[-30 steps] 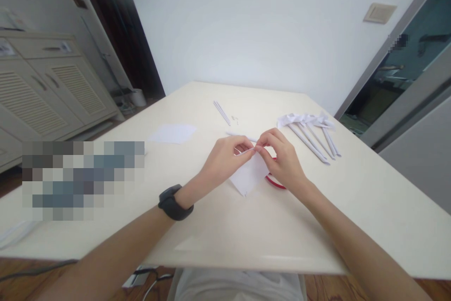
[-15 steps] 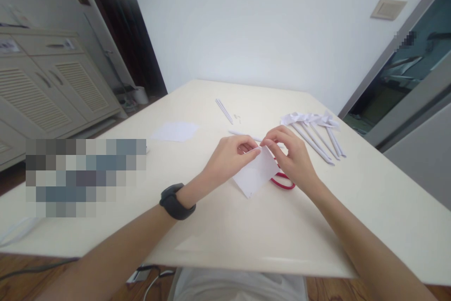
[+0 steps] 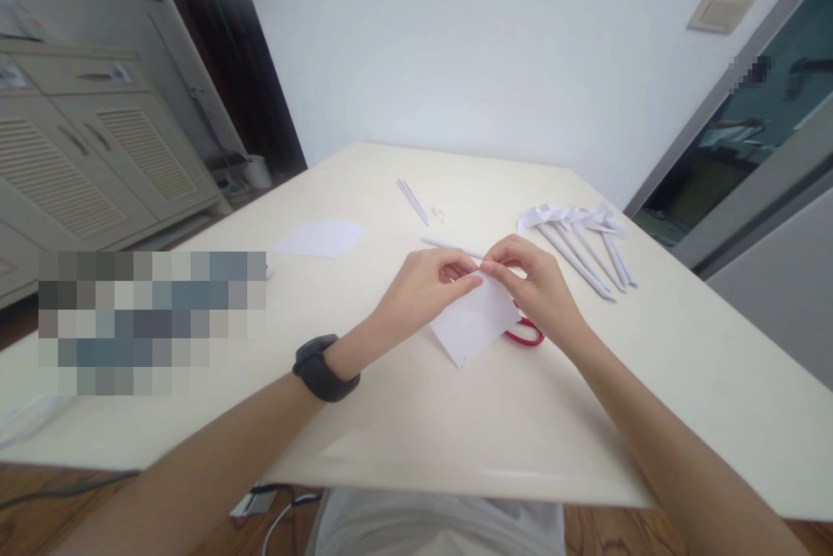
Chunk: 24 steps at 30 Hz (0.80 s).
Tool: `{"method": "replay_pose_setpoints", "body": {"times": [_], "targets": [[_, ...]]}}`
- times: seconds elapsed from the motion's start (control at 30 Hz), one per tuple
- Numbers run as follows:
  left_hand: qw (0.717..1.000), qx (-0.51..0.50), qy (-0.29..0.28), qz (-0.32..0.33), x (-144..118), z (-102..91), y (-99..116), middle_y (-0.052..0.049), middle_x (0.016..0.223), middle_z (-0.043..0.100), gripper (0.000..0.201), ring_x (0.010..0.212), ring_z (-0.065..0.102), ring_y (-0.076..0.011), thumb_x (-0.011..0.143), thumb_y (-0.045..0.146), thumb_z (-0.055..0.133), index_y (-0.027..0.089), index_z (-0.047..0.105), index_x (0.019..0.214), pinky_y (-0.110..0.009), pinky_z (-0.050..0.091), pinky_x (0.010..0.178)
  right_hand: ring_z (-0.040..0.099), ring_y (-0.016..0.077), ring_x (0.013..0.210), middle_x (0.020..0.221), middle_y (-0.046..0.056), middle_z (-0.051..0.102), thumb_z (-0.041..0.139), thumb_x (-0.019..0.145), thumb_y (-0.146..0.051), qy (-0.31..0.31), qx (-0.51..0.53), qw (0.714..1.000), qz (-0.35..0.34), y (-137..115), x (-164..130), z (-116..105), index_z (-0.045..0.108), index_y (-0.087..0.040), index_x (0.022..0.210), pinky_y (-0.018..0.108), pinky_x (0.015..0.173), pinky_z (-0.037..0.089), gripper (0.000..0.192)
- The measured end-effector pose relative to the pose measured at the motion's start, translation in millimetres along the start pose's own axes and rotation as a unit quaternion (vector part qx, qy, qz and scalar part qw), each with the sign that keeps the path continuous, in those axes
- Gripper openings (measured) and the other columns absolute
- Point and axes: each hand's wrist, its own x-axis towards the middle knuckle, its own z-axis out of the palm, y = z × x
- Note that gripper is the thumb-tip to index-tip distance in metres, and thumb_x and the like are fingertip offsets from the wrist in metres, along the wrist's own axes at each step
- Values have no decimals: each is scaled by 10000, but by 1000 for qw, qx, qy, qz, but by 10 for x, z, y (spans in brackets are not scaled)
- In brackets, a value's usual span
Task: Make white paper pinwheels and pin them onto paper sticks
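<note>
Pinching the far corner of the white square paper sheet [image 3: 474, 323] at frame centre, left hand [image 3: 426, 283] and right hand [image 3: 540, 291] meet fingertip to fingertip; rolling tightly and evenly from that corner should keep the tube slim, above the red-handled scissors [image 3: 524, 334].

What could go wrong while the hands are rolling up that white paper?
The left hand and right hand pinch only the top corner of the white paper, so the roll might spring loose or crease. The red scissors lie partly under the paper and the right hand, so a finger could bump them. The finished paper sticks lie close to the right; a sweeping arm might scatter them across the table.
</note>
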Motion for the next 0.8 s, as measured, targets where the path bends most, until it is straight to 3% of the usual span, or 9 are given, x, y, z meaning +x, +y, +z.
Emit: {"method": "replay_pose_setpoints", "body": {"times": [0.13, 0.27, 0.4, 0.8], "targets": [[1000, -13, 0, -5, 6, -8, -9, -31, 869, 694, 169, 797, 636, -167, 780, 297, 557, 176, 659, 839, -260, 495, 720, 559, 141, 797, 840, 20, 586, 534, 830, -283, -26, 49, 997, 46, -4, 22, -42, 607, -187, 740, 288, 734, 453, 150], [1000, -21, 2, -2, 1, -12, -14, -38, 875, 695, 201, 803, 636, -170, 795, 338, 547, 177, 657, 844, -260, 495, 716, 564, 143, 825, 882, 19, 588, 581, 792, -299, -49, 50, 996, 47, -31, 30, -63, 608, -189, 773, 288, 734, 456, 114], [1000, -15, 1, 3, -10, -9, 2, -39, 839, 696, 253, 782, 634, -172, 788, 402, 555, 175, 662, 819, -260, 494, 703, 573, 148, 806, 840, 11, 587, 606, 762, -304, -50, 33, 997, 50, -43, 20, -51, 579, -187, 743, 273, 664, 456, 121], [1000, 15, 1, 17, -8, -12, 6, -30, 828, 687, 199, 773, 621, -158, 798, 331, 538, 176, 661, 819, -260, 490, 723, 569, 146, 711, 750, 22, 599, 637, 737, -345, -45, 59, 993, 88, -28, 16, -60, 593, -165, 685, 265, 593, 460, 192]]}}
